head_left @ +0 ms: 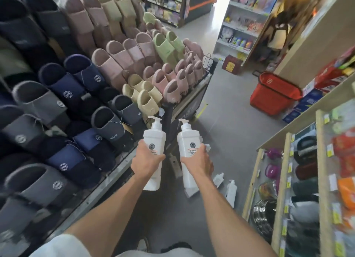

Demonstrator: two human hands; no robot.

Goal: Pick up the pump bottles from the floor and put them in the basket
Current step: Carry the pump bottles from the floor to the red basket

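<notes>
A slanted rack of slippers [67, 83] fills the left side, and wooden shelving [284, 170] of packaged goods lines the right. Between them runs a grey floor [226, 122], where a red basket [269, 101] stands well ahead, beside the shelving. The left hand [145, 160] has its grip clamped round the middle of one white pump bottle [154, 137], held upright above the floor. The right hand [198, 161] has its grip clamped likewise round a second pump bottle [187, 139]. Two more white bottles [231, 191] lie on the floor near the shelving's foot.

Slippers [63, 87] racked on L, wooden shelves [280, 180] w/ goods R, dark-red box [231, 64] on floor
</notes>
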